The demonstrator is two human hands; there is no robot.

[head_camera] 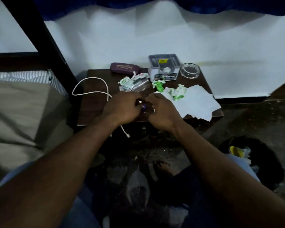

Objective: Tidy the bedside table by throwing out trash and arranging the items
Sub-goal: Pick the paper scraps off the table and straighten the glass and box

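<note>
A dim view looks down at a small dark wooden bedside table (95, 102) set against a pale wall, with a bed to its left. Both bare hands meet over the near middle of the table. The left hand (122, 107) and right hand (163, 111) have fingers curled toward each other around something small between them (a purple speck and white bits show, too blurred to name); whether either hand actually grips it cannot be told.

Just beyond the hands lies crumpled trash: a shiny wrapper (136, 85) with green-and-white paper, a green wad (159, 84), and another crumpled wad (178, 92) resting on a white sheet of paper (199, 104) that overhangs the table's right near corner. At the far edge sit a maroon case (124, 67), a grey plastic box (164, 66) and a glass jar (189, 70). A white cable (90, 92) loops off the left side. A dark bin (262, 162) stands on the floor, near right.
</note>
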